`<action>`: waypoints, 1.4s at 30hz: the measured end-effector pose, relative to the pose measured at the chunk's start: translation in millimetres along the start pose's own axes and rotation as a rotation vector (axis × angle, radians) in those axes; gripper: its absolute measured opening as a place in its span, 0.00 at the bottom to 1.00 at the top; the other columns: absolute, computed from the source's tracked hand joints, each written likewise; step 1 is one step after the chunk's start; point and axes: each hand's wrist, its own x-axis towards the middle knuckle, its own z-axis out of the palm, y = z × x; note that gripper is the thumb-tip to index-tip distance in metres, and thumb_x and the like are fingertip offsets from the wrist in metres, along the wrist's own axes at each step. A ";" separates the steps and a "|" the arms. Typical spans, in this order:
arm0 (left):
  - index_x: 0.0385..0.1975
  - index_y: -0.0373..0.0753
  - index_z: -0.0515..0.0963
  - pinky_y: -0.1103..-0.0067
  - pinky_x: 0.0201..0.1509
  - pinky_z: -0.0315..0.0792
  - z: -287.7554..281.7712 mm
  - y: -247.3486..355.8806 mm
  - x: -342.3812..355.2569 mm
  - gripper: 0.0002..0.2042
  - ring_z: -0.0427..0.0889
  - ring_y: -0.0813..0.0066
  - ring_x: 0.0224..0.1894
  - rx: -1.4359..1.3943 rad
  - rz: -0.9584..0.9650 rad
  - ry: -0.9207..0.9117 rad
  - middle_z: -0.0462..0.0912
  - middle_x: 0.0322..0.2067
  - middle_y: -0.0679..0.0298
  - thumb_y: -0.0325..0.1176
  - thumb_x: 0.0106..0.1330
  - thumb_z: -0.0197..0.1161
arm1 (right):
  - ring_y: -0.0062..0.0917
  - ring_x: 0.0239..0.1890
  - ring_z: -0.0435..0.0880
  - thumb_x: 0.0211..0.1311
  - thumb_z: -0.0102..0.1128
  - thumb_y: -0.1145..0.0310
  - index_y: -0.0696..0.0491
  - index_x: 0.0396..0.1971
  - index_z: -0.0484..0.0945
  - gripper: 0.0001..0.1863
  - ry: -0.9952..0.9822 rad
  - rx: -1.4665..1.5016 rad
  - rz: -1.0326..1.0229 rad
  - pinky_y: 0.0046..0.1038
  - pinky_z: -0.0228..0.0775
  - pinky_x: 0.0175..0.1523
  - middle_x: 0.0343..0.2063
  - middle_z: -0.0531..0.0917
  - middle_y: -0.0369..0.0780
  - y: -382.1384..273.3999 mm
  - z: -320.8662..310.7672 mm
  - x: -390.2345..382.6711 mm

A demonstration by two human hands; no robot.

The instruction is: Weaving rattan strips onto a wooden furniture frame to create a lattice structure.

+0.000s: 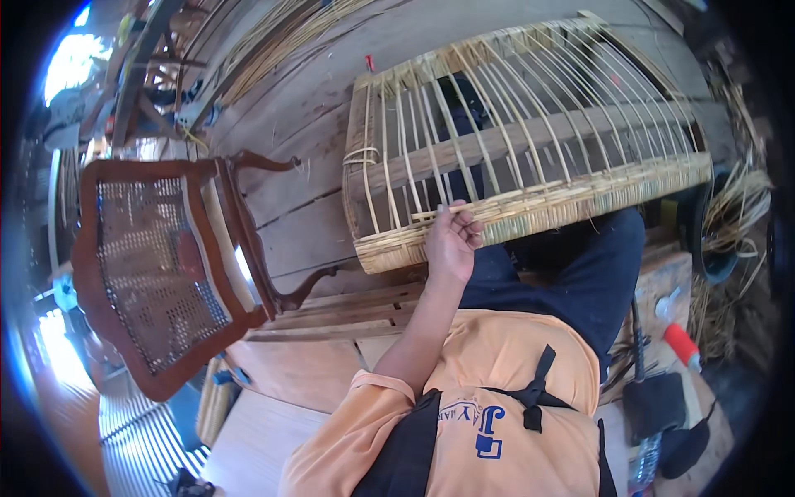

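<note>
A wooden frame strung with pale cane strands (540, 149) leans across my lap, with a tightly woven band (580, 197) along its near edge. At the left part of that band is my left hand (453, 242), palm up and fingers curled. Thumb and fingertips pinch a pale cane strand (424, 216) lying over the weave. My right hand does not show; the frame and my body may hide it. A tie of thin cane (361, 156) wraps the frame's left side.
On the left lies a brown wooden chair (95, 273) with caned panels, its legs pointing toward the frame. Long loose cane strips (277, 54) rest on the plank floor behind. At right are a red-handled tool (681, 344), a plastic bottle (646, 460) and a heap of cane scraps (745, 219).
</note>
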 end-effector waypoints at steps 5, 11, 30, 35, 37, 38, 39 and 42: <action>0.40 0.40 0.75 0.81 0.24 0.69 -9.4 1.4 1.7 0.15 0.76 0.77 0.23 -0.013 0.070 0.007 0.77 0.25 0.69 0.45 0.70 0.51 | 0.36 0.51 0.76 0.67 0.44 0.64 0.64 0.57 0.67 0.23 0.024 0.252 0.136 0.31 0.65 0.57 0.48 0.77 0.50 -67.7 -37.4 71.2; 0.54 0.36 0.71 0.84 0.41 0.72 18.7 -7.5 -6.8 0.14 0.77 0.80 0.40 0.787 0.646 -0.180 0.78 0.39 0.62 0.29 0.72 0.47 | 0.15 0.22 0.72 0.63 0.54 0.60 0.53 0.48 0.72 0.17 -0.148 1.016 0.250 0.16 0.64 0.23 0.24 0.72 0.33 -200.4 -63.8 103.1; 0.39 0.33 0.77 0.80 0.33 0.68 134.4 -41.3 43.4 0.13 0.67 0.82 0.26 0.957 0.449 -0.708 0.71 0.19 0.61 0.37 0.69 0.53 | 0.21 0.28 0.78 0.64 0.53 0.67 0.56 0.45 0.72 0.13 -0.836 0.919 0.047 0.23 0.73 0.29 0.28 0.74 0.35 -312.1 -16.3 123.1; 0.40 0.33 0.76 0.80 0.39 0.69 132.9 -41.6 52.0 0.11 0.73 0.79 0.31 0.941 0.323 -0.808 0.76 0.25 0.61 0.35 0.69 0.52 | 0.14 0.20 0.73 0.60 0.59 0.68 0.59 0.48 0.70 0.19 -0.684 0.495 -0.371 0.18 0.65 0.25 0.23 0.76 0.34 -365.1 -1.4 173.2; 0.35 0.33 0.74 0.81 0.35 0.67 133.7 -41.8 61.3 0.10 0.70 0.82 0.29 0.878 0.232 -0.825 0.74 0.24 0.67 0.34 0.67 0.53 | 0.14 0.19 0.72 0.59 0.60 0.68 0.60 0.50 0.69 0.21 -0.670 0.436 -0.375 0.18 0.64 0.24 0.23 0.75 0.34 -390.3 7.9 179.8; 0.35 0.33 0.74 0.81 0.35 0.67 134.3 -39.9 64.1 0.10 0.70 0.82 0.29 0.872 0.230 -0.827 0.74 0.24 0.67 0.34 0.67 0.53 | 0.14 0.18 0.71 0.59 0.60 0.68 0.60 0.52 0.67 0.22 -0.660 0.379 -0.381 0.18 0.64 0.23 0.23 0.75 0.34 -399.6 11.7 183.6; 0.34 0.34 0.73 0.84 0.32 0.64 134.1 -37.9 65.7 0.08 0.67 0.86 0.27 0.865 0.174 -0.871 0.72 0.24 0.71 0.32 0.67 0.52 | 0.14 0.17 0.71 0.58 0.61 0.69 0.60 0.52 0.66 0.24 -0.719 0.398 -0.380 0.19 0.64 0.22 0.23 0.76 0.35 -404.2 16.5 189.2; 0.35 0.36 0.73 0.88 0.28 0.61 135.3 -32.9 72.5 0.06 0.65 0.90 0.24 0.776 0.038 -0.928 0.71 0.25 0.75 0.31 0.66 0.52 | 0.14 0.18 0.72 0.58 0.62 0.69 0.60 0.52 0.66 0.24 -0.910 0.484 -0.352 0.18 0.64 0.22 0.26 0.77 0.37 -407.8 26.1 206.2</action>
